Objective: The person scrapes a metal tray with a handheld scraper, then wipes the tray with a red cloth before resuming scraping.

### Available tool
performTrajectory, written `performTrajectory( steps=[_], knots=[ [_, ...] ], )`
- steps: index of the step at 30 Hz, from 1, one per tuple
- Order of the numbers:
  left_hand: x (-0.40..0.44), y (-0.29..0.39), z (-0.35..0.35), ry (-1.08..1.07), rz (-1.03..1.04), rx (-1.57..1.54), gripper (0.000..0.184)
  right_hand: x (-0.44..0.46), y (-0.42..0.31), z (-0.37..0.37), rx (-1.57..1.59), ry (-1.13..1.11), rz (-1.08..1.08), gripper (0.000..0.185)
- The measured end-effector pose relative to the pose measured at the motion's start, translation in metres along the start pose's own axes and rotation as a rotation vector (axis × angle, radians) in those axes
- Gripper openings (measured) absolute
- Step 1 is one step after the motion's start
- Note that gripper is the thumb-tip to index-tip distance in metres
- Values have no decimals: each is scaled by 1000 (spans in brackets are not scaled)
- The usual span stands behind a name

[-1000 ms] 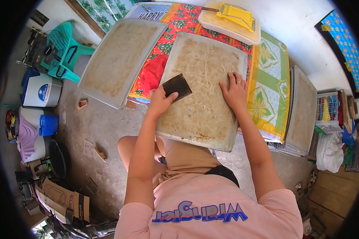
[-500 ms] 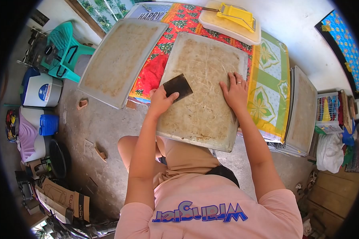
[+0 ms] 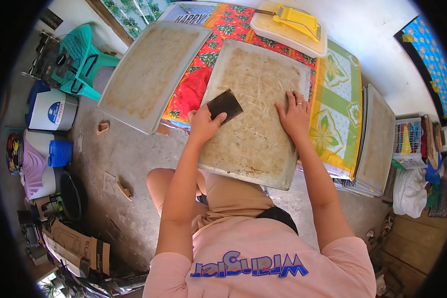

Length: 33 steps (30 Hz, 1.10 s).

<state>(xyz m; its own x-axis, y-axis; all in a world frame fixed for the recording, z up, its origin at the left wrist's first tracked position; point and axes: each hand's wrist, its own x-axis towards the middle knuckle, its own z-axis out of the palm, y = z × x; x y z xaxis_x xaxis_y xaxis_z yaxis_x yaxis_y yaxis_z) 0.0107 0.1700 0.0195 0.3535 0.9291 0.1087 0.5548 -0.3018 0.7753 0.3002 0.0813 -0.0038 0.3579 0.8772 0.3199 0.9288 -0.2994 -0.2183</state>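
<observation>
A worn, brown-stained metal tray [image 3: 253,144] lies before me, its near end over my lap and its far part on the covered table. My left hand [image 3: 203,124] is closed around one edge of a dark, flat rectangular scraper [image 3: 225,108], which is over the left side of the tray. Whether its edge touches the tray I cannot tell. On the tray's right side rests my right hand [image 3: 295,114], fingers spread and holding nothing. A red cloth [image 3: 192,90] lies just left of the tray.
Another stained tray [image 3: 151,74] lies on the left of the table. At the back, a yellow tool [image 3: 298,21] sits on a white lidded container [image 3: 288,40]. More trays [image 3: 377,139] are stacked at the right. A green chair [image 3: 84,59] stands at far left.
The whole view has shifted slightly. My left hand and the scraper stay at nearly the same spot over the tray, and my right hand stays on its right side.
</observation>
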Motion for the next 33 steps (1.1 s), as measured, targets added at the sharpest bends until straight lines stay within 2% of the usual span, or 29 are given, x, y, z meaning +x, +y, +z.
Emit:
performTrajectory(
  steps=[3, 6, 9, 12, 15, 21, 24, 27, 30, 33],
  knots=[
    [0, 10, -9, -196, -53, 173, 37, -1, 2, 2, -14, 28, -13, 58],
    [-1, 8, 0, -118, 15, 82, 36, -1, -1, 0, -9, 27, -5, 58],
    [1, 13, 11, 51, 198, 128, 34, 0, -1, 0, -10, 32, -7, 57],
    [10, 0, 27, -202, -46, -429, 31, 0, -1, 0, -6, 38, -11, 57],
    [7, -3, 30, -145, 29, -362, 30, 0, 0, -1, 3, 24, -6, 58],
    [2, 6, 6, -236, -24, -377, 30, 1, -1, -1, 13, 24, 2, 58],
    [3, 1, 9, -228, 24, -383, 30, 2, -2, -1, 7, 31, -5, 58],
    [2, 0, 11, -219, -42, -365, 31, 3, -1, 0, 17, 28, -12, 58],
    [5, -11, 15, -360, 7, -262, 33, 4, 0, 1, 17, 19, -10, 58],
    [0, -10, 24, -141, 50, -353, 33, 4, -1, 1, 12, 12, -8, 58]
  ],
)
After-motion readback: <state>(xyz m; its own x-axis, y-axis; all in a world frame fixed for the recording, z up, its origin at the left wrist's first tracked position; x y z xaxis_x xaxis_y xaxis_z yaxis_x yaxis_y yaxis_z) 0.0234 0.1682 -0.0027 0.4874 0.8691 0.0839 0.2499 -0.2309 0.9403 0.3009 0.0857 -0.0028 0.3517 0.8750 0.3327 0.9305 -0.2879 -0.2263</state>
